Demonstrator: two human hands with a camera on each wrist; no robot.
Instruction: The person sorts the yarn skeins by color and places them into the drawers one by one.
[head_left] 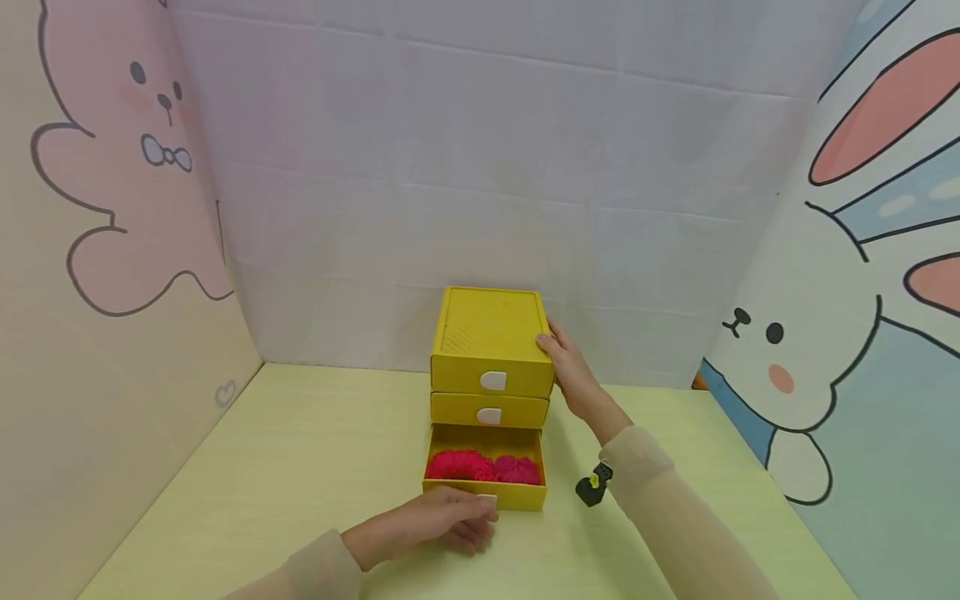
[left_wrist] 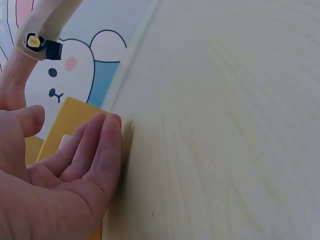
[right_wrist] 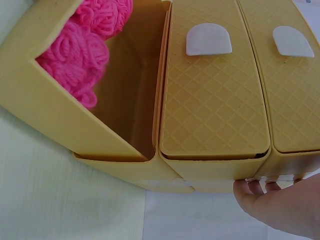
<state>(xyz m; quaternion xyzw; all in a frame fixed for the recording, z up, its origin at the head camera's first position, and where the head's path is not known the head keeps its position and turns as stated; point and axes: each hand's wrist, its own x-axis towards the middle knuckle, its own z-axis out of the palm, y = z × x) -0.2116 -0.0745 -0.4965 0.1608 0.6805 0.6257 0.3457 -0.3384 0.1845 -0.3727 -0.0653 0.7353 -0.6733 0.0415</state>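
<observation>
A yellow three-tier drawer box (head_left: 491,325) stands against the back wall. Its bottom drawer (head_left: 517,498) is pulled out, with two balls of pink yarn (head_left: 461,465) inside; the upper two drawers are closed. My left hand (head_left: 442,521) is at the front of that drawer by its white handle, which it partly covers. In the left wrist view, the fingers (left_wrist: 102,145) are lightly bent, thumb apart, holding nothing. My right hand (head_left: 573,371) rests against the box's right side, thumb on the top edge, fingers along the side.
The box sits on a pale wood-grain tabletop (head_left: 300,450). A white cloth-like wall (head_left: 487,167) rises behind it. Panels with a cartoon bear (head_left: 112,192) and a cartoon rabbit (head_left: 810,333) flank the table. A small black device (head_left: 594,485) hangs at the right wrist.
</observation>
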